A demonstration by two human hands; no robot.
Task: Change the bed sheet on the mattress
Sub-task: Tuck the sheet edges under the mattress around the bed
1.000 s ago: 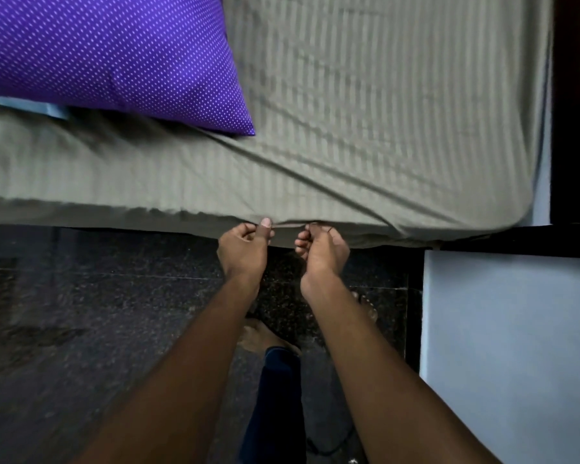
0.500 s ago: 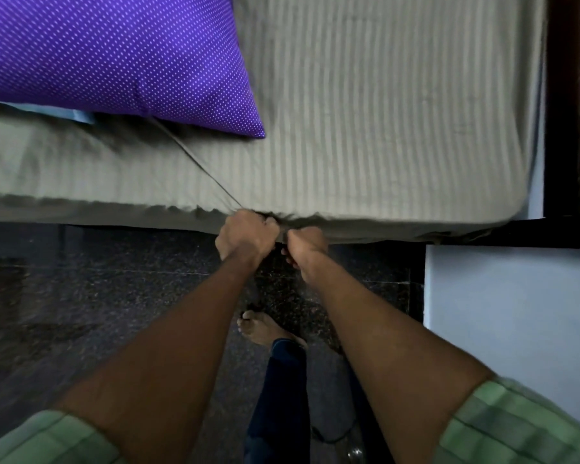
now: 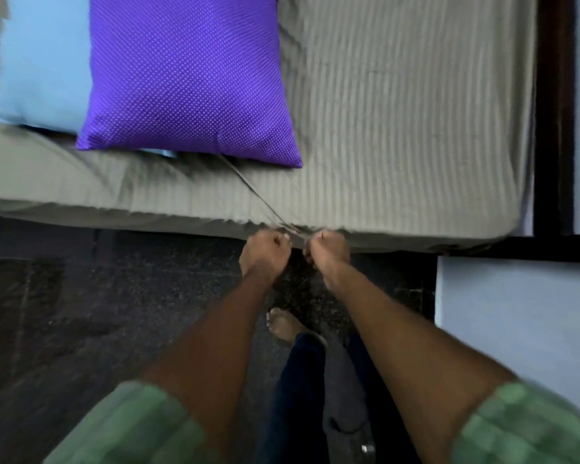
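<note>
My left hand (image 3: pixel 265 251) and my right hand (image 3: pixel 329 251) sit close together at the near edge of the mattress, each curled into a fist that pinches the hem of the grey striped bed sheet (image 3: pixel 399 128). Between and just above my knuckles the cloth bunches, and one taut crease runs from there up and to the left toward the corner of the purple dotted pillow (image 3: pixel 188 78). That pillow lies on the sheet and overlaps a light blue pillow (image 3: pixel 41 61) to its left. The sheet covers the whole top of the mattress and wraps down over its near side and its right corner. Past that corner stands a dark wooden frame (image 3: pixel 553 112), with pale blue wall (image 3: pixel 516 323) beside it and below. Under me is dark speckled stone floor (image 3: pixel 64 313), with my bare foot (image 3: pixel 283 324) on it. Both forearms reach straight forward, green checked sleeves (image 3: pixel 141 426) at the elbows.
</note>
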